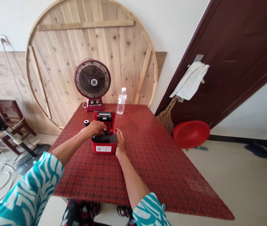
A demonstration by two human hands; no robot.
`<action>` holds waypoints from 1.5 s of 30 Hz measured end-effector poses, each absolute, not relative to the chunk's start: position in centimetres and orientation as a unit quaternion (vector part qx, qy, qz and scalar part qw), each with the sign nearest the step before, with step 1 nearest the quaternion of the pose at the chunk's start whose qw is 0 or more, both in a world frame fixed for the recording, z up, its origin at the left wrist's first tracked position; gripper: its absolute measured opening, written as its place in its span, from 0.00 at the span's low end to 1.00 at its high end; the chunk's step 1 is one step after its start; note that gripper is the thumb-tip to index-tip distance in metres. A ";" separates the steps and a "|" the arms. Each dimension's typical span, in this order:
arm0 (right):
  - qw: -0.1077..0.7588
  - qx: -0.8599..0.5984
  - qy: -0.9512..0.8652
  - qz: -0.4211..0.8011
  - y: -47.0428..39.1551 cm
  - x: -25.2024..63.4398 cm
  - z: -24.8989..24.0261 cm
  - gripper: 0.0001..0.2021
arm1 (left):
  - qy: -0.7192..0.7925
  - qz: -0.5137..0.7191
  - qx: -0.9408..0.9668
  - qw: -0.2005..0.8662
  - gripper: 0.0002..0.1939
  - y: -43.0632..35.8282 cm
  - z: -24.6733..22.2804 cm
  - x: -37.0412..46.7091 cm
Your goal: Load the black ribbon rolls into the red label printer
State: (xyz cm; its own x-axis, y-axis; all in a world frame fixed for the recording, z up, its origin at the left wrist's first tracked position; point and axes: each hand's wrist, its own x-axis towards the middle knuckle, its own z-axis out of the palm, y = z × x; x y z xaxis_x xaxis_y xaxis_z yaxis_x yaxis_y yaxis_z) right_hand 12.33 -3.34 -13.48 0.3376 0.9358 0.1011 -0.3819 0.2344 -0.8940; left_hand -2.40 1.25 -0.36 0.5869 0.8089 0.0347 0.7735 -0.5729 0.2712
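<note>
A small red and black machine, which looks like a label printer, stands on the table with its lid tipped up and a roller showing in the lid. My left hand reaches into its inside from the left. The fingers are bent down by a dark, round part, and whether they grip it is hard to see. Against the machine's right side lies my right hand, holding it with fingers along the wall. A small dark roll with a white end stands just left of the machine.
The table has a red patterned cover. At its far end stand a red fan and a water bottle. A round wooden panel leans on the wall. To the right are a broom and a red basin.
</note>
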 end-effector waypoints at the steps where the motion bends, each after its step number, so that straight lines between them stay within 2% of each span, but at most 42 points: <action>1: 0.707 -0.414 -0.339 0.462 -3.3 12.4 -13.5 0.23 | 0.443 0.065 0.887 0.114 0.11 1.6 -0.4 -2.1; 6: 0.702 -0.431 -0.346 0.450 -3.3 12.5 -13.4 0.23 | 0.429 0.065 0.887 0.159 0.08 1.9 -0.2 -2.1; 8: 0.703 -0.429 -0.350 0.447 -3.4 12.5 -13.3 0.23 | 0.415 0.135 0.876 0.205 0.08 0.8 -0.5 -3.1; 10: 0.706 -0.426 -0.351 0.443 -3.5 12.4 -13.2 0.23 | 0.413 0.239 0.842 0.252 0.14 -1.1 -1.1 -4.2; 12: 0.711 -0.424 -0.347 0.442 -3.5 12.4 -13.0 0.23 | 0.437 0.336 0.790 0.269 0.21 -3.2 -2.3 -5.3; 15: 0.711 -0.420 -0.340 0.450 -3.5 12.5 -13.0 0.23 | 0.445 0.429 0.737 0.272 0.24 -5.8 -4.4 -5.9; 24: 0.701 -0.433 -0.345 0.450 -3.2 12.9 -12.7 0.24 | 0.347 0.460 0.804 0.146 0.19 -5.8 -6.4 -5.8; 35: 0.696 -0.417 -0.420 0.407 2.8 13.8 -5.5 0.24 | 0.239 0.468 0.851 -0.003 0.12 -5.2 -7.9 -5.9; 42: 0.686 -0.424 -0.518 0.284 -0.9 14.3 -7.0 0.21 | 0.268 0.448 0.851 -0.062 0.13 -5.7 -7.5 -6.1; 45: 0.686 -0.435 -0.531 0.241 -2.8 14.2 -8.1 0.21 | 0.272 0.482 0.827 -0.104 0.16 -5.9 -7.3 -6.3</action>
